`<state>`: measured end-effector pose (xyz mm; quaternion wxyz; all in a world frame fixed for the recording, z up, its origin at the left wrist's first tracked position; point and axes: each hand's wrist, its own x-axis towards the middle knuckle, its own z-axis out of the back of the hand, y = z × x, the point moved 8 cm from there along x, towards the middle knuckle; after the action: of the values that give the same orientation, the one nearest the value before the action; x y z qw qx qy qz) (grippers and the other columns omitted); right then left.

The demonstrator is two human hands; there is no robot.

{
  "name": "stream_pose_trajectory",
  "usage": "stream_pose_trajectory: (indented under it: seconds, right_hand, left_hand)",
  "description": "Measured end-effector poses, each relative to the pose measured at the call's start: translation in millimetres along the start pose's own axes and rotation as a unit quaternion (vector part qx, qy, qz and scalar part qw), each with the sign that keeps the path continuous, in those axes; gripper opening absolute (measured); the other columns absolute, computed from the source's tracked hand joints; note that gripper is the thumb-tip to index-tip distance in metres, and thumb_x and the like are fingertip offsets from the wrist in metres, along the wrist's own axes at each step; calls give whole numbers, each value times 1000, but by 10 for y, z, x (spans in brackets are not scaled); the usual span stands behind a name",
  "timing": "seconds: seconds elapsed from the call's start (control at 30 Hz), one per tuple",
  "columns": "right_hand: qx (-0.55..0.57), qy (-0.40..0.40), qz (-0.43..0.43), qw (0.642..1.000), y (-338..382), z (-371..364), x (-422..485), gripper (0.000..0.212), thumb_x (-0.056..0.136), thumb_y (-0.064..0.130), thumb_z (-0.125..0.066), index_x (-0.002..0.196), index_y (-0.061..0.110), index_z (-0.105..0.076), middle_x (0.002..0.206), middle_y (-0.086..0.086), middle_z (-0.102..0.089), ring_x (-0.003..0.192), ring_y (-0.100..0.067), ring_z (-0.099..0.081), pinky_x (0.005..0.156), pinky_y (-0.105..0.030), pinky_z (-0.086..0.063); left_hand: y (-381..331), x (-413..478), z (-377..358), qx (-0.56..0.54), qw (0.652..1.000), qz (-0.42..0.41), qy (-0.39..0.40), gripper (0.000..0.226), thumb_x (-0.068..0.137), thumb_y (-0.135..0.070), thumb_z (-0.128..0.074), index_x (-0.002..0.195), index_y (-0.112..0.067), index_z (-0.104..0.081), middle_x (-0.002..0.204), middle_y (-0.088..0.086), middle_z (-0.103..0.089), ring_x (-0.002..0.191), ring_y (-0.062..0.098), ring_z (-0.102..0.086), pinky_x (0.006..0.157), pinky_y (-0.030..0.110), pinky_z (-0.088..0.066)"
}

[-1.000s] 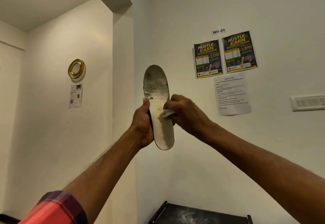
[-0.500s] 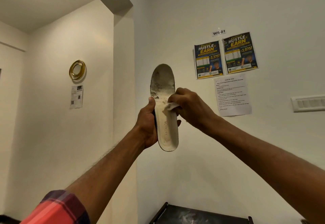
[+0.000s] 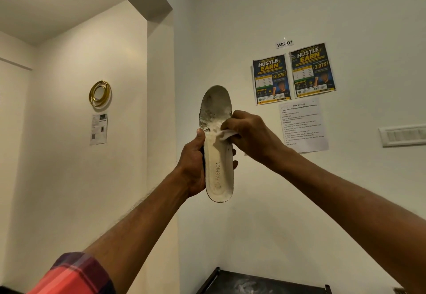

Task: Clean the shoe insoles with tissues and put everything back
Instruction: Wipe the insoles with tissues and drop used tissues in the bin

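- White insole, "FASHION" print, held upright in mid-air w/ toe end up, in front of wall.
- L hand grips its lower half, thumb on front edge.
- R hand pinches tissue vs insole's mid section; toe area grey, dirty.

We're holding the insole up by its heel half with our left hand, and our right hand is pressing a bunched-up tissue against the middle. The toe end is looking pretty grimy, honestly.

Red-and-navy plaid sleeve on left arm; right arm bare.
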<state>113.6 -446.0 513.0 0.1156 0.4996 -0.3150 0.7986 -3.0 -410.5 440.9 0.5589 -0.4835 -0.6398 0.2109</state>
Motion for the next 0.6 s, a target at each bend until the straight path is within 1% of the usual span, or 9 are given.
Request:
stream_pose_trajectory:
  seconds: [0.07, 0.1, 0.13, 0.23, 0.37, 0.43, 0.5, 0.53, 0.6]
  right_hand:
    - [4, -57, -49, 997, -157, 107, 39, 17, 81, 7, -79, 97, 3, -75, 94, -14, -67, 80, -27, -69, 68, -26, -58]
    - [3, -69, -64, 996, -193, 136, 45, 17, 82, 7, -79, 97, 2, -75, 93, -14, -67, 78, -28, -69, 66, -25, -57]
    - [0, -61, -59, 996, -173, 126, 47, 16, 82, 7, -79, 97, 2, -74, 93, -14, -66, 79, -28, -68, 66, -27, -58]
    - [-10, -10, 6, 1000, 6, 43, 41, 16, 82, 7, -79, 95, 2, -73, 98, -15, -67, 84, -28, -68, 69, -33, -61]
    - [-6, -89, -58, 994, -199, 210, 104, 18, 82, 9, -79, 98, 3, -75, 93, -14, -67, 79, -26, -67, 66, -25, -57]
    - [-12, -52, -33, 998, -116, 139, 96, 20, 81, 8, -80, 99, 2, -74, 97, -15, -67, 83, -27, -67, 69, -31, -60]
    - [-12, -22, 3, 1000, -3, 72, 77, 21, 80, 8, -80, 99, 3, -73, 100, -15, -67, 86, -27, -67, 71, -31, -60]
    - [-10, -36, -3, 999, -28, 89, 91, 21, 80, 8, -81, 99, 3, -74, 99, -15, -67, 85, -26, -67, 71, -28, -59]
    - [-4, -99, -47, 994, -167, 199, 122, 20, 81, 8, -81, 99, 4, -74, 94, -14, -67, 80, -23, -66, 67, -25, -57]
  left_hand:
    - [12, -19, -22, 3, 1000, 7, 10, 71, 103, -64, -24, 137, -13, -59, 120, 19, -66, 105, 34, -60, 91, 50, -53]
    - [19, -24, -32, 7, 1000, 10, 15, 72, 103, -64, -23, 137, -12, -59, 121, 18, -66, 105, 34, -60, 91, 50, -53]
    - [23, -29, -41, 8, 1000, 11, 17, 71, 103, -64, -23, 136, -12, -59, 119, 18, -67, 104, 34, -61, 91, 50, -53]
    - [15, -42, -43, 1, 1000, 13, 17, 71, 103, -64, -24, 134, -12, -60, 114, 20, -67, 101, 34, -62, 91, 51, -53]
    - [28, -47, -68, 5, 999, 16, 35, 73, 103, -63, -22, 139, -11, -57, 128, 18, -64, 104, 32, -60, 92, 50, -51]
    - [43, -52, -84, 5, 999, 19, 35, 71, 103, -63, -24, 134, -11, -60, 125, 19, -65, 103, 34, -61, 94, 52, -51]
    - [35, -60, -85, 7, 999, 18, 32, 69, 103, -63, -24, 130, -12, -62, 121, 21, -65, 102, 35, -62, 97, 53, -50]
    - [32, -64, -85, 10, 999, 16, 33, 69, 103, -63, -24, 130, -12, -62, 122, 20, -64, 103, 35, -61, 97, 53, -49]
    - [39, -68, -91, 12, 999, 17, 42, 71, 103, -63, -23, 134, -11, -60, 128, 17, -63, 105, 34, -60, 97, 52, -49]
